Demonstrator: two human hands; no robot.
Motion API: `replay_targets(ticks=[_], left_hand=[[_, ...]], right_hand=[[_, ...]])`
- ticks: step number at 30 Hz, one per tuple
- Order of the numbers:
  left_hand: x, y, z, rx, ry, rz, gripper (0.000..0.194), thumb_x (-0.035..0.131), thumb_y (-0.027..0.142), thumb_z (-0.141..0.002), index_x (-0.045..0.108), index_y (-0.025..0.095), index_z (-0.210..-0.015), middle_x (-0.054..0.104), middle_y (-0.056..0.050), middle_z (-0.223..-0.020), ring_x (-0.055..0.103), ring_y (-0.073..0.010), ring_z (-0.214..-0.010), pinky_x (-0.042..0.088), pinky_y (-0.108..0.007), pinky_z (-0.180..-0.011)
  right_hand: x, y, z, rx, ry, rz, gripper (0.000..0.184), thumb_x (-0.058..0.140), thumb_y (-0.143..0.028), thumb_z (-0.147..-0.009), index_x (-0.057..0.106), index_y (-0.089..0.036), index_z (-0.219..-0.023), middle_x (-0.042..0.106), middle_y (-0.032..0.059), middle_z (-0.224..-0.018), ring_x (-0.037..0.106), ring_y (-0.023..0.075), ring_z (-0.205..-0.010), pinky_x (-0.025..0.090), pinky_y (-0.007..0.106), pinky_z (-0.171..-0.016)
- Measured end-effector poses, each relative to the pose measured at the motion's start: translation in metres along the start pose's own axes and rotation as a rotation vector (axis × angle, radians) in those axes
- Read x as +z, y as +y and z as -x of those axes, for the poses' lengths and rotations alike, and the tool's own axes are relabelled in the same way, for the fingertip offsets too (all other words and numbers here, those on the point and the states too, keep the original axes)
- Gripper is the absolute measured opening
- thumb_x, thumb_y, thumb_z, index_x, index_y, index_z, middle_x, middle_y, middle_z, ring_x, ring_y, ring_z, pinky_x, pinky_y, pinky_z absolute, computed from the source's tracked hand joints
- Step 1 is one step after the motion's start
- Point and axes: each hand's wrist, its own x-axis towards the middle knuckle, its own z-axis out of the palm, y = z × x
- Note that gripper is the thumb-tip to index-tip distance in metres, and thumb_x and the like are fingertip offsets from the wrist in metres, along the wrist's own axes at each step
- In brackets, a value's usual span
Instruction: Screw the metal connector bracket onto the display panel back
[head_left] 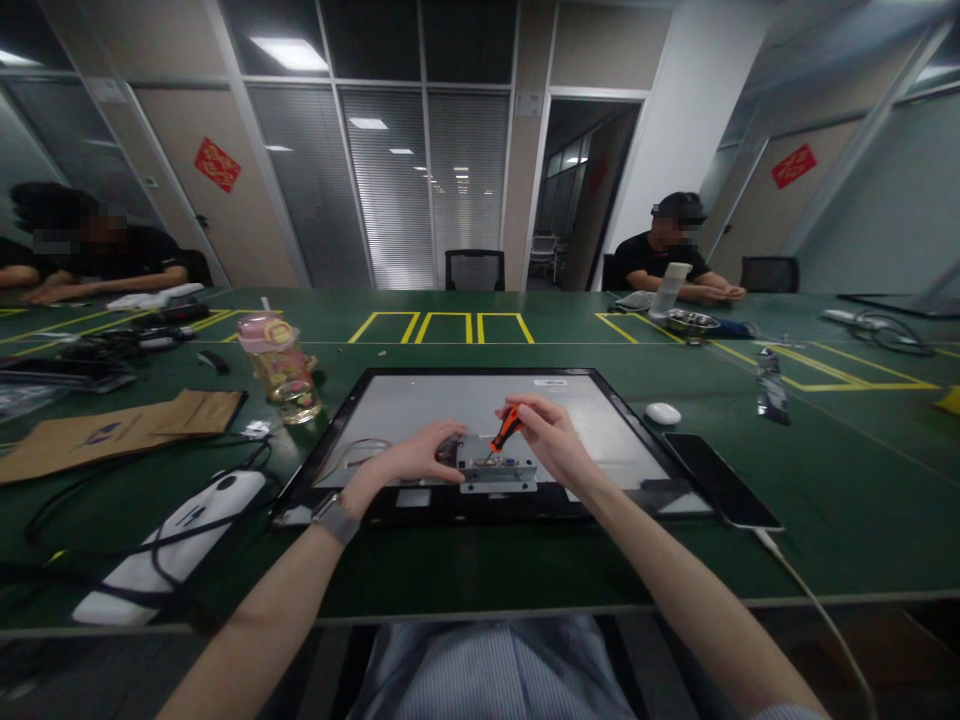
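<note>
A flat display panel [397, 400] with a black frame lies back side up on the table before me. Near its front edge sits a metal bracket [498, 487] with a row of ports. My left hand [416, 455] is curled round the bracket's left end, thumb in front and fingers behind; a dark part there is mostly covered by the fingers. In my right hand [551, 435] is an orange and black screwdriver [507, 429], pinched by the handle. Its shaft slants down to the bracket, close to the ports. Thin wires [352, 452] run over the panel left of my hand.
To the left are a white power strip [180, 540] with black cables, a brown paper bag [120, 430] and a pink-lidded cup [281, 365]. On the right lie a phone [720, 480] with its cable and a white case [663, 413]. People sit across the green table [450, 355].
</note>
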Motion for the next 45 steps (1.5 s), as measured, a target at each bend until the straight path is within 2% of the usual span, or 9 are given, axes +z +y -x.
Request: replay_targets(ticks=[6, 11, 16, 21, 25, 27, 34, 38, 45], left_hand=[[-0.002, 0.001, 0.001, -0.01, -0.019, -0.009, 0.081, 0.07, 0.058, -0.065, 0.043, 0.022, -0.132, 0.039, -0.01, -0.143, 0.033, -0.029, -0.134, 0.026, -0.042, -0.112], [-0.001, 0.001, 0.0, -0.025, -0.024, -0.011, 0.082, 0.069, 0.061, -0.064, 0.043, 0.022, -0.132, 0.038, -0.01, -0.144, 0.031, -0.0305, -0.135, 0.024, -0.045, -0.112], [-0.001, 0.002, 0.0, -0.011, -0.015, 0.012, 0.08, 0.071, 0.058, -0.063, 0.045, 0.022, -0.129, 0.041, -0.01, -0.142, 0.035, -0.0296, -0.132, 0.026, -0.044, -0.111], [-0.002, 0.002, 0.0, 0.013, -0.007, 0.054, 0.077, 0.071, 0.057, -0.064, 0.046, 0.024, -0.129, 0.042, -0.009, -0.141, 0.036, -0.028, -0.132, 0.027, -0.042, -0.111], [-0.002, 0.002, 0.0, -0.022, -0.016, 0.059, 0.077, 0.069, 0.06, -0.064, 0.047, 0.023, -0.128, 0.04, -0.008, -0.143, 0.033, -0.0292, -0.134, 0.025, -0.043, -0.112], [-0.002, 0.002, -0.001, -0.037, -0.022, 0.057, 0.073, 0.067, 0.06, -0.068, 0.047, 0.022, -0.127, 0.039, -0.008, -0.145, 0.031, -0.0293, -0.135, 0.024, -0.044, -0.112], [-0.001, 0.003, -0.002, -0.022, 0.004, 0.045, 0.067, 0.06, 0.06, -0.073, 0.049, 0.02, -0.126, 0.043, -0.01, -0.141, 0.036, -0.0277, -0.132, 0.026, -0.042, -0.111], [-0.001, 0.003, -0.003, -0.02, 0.005, 0.035, 0.067, 0.06, 0.062, -0.072, 0.05, 0.021, -0.124, 0.044, -0.009, -0.14, 0.04, -0.0277, -0.128, 0.03, -0.042, -0.109], [0.0, 0.003, -0.002, -0.021, 0.012, 0.035, 0.066, 0.06, 0.061, -0.073, 0.049, 0.022, -0.125, 0.045, -0.008, -0.139, 0.04, -0.0267, -0.128, 0.029, -0.041, -0.109]], right_hand=[[0.0, -0.003, 0.0, -0.033, -0.059, 0.061, 0.024, 0.053, -0.036, -0.09, 0.066, -0.026, -0.107, 0.069, 0.0053, -0.1, 0.061, 0.0208, -0.101, 0.042, 0.041, -0.096], [0.0, -0.005, 0.002, 0.011, -0.107, 0.103, 0.032, 0.056, -0.033, -0.088, 0.06, -0.029, -0.12, 0.062, 0.0049, -0.116, 0.056, 0.0211, -0.11, 0.042, 0.04, -0.097], [-0.001, -0.001, 0.001, -0.084, 0.005, 0.267, 0.028, 0.066, -0.031, -0.081, 0.067, -0.029, -0.109, 0.061, 0.0023, -0.095, 0.058, 0.0166, -0.089, 0.047, 0.032, -0.083], [0.0, 0.002, 0.0, -0.056, 0.062, 0.063, 0.011, 0.071, -0.034, -0.075, 0.072, -0.026, -0.083, 0.06, 0.0007, -0.085, 0.059, 0.0164, -0.085, 0.047, 0.033, -0.082], [0.003, -0.003, 0.0, 0.11, -0.018, -0.133, 0.027, 0.067, -0.04, -0.079, 0.068, -0.026, -0.102, 0.067, 0.0031, -0.089, 0.062, 0.0184, -0.089, 0.045, 0.037, -0.088], [0.004, -0.005, -0.001, 0.112, -0.046, -0.142, 0.03, 0.063, -0.042, -0.082, 0.065, -0.025, -0.106, 0.068, 0.0039, -0.09, 0.062, 0.0192, -0.091, 0.044, 0.039, -0.09], [0.002, -0.001, 0.001, 0.041, -0.033, 0.052, 0.021, 0.061, -0.041, -0.084, 0.067, -0.024, -0.095, 0.064, 0.0025, -0.093, 0.06, 0.0184, -0.092, 0.043, 0.035, -0.09], [0.005, -0.007, 0.002, 0.093, -0.103, -0.03, 0.026, 0.059, -0.041, -0.085, 0.065, -0.025, -0.105, 0.067, 0.0034, -0.091, 0.061, 0.0184, -0.092, 0.043, 0.037, -0.09], [0.008, -0.013, 0.002, 0.069, -0.087, -0.101, 0.018, 0.065, -0.04, -0.081, 0.067, -0.024, -0.086, 0.065, 0.0036, -0.096, 0.06, 0.0192, -0.094, 0.043, 0.038, -0.093]])
